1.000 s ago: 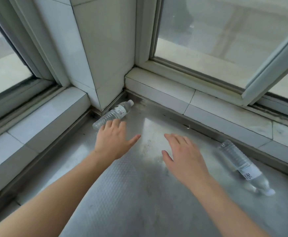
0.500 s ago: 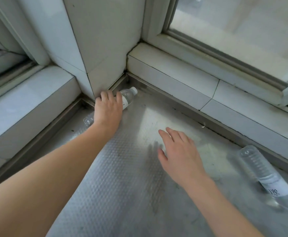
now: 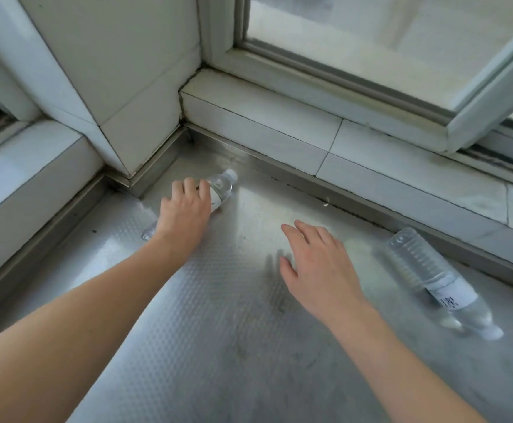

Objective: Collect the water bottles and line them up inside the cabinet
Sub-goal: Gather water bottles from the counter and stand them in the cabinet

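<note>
Left hand (image 3: 185,209) curled over the clear bottle (image 3: 220,186) lying at 11 o'clock; right hand (image 3: 319,264) hovering, fingers relaxed, empty. Likely light, smooth, prone to rolling on the metal surface (image 3: 218,346); best gripped mid-body, as with the second bottle (image 3: 432,276) at 3 o'clock.

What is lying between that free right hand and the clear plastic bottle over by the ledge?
Nothing visible. Only bare textured metal surface separates the open right hand from the clear plastic water bottle with the white label lying on its side.
</note>
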